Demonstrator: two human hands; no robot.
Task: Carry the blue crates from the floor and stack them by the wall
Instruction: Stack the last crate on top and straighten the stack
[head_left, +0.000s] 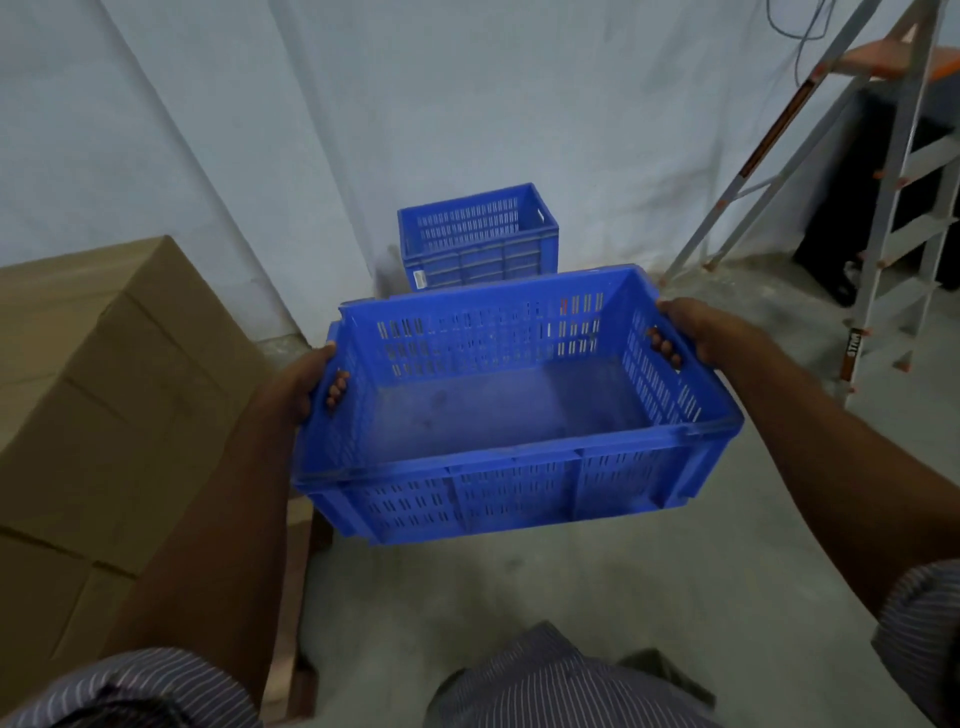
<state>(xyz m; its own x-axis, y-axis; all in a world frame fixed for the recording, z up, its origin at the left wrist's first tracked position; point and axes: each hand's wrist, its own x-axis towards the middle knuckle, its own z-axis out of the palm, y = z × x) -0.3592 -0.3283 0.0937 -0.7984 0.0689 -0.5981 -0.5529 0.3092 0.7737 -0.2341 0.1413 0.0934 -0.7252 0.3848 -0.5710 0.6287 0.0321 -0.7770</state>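
Close in front, the crate (498, 410) hangs clear of the floor between both hands: the left hand (298, 387) at its 9 o'clock end and the right hand (711, 332) at 3 o'clock each curl fingers through a handle slot. This looks like the carrying step. Farther off at 12 o'clock, a second crate (478, 234) stands against the wall (467, 104), with boxes (104, 389) at 9 and a ladder (883, 208) at 2. The next move probably calls for squaring the rims, then lowering it on.

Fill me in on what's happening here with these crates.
A person holds an empty blue crate in the air, left grip and right grip each hooked through a handle slot at its ends. Ahead, a second blue crate stands by the wall. Cardboard boxes are stacked to the left; a ladder stands to the right.
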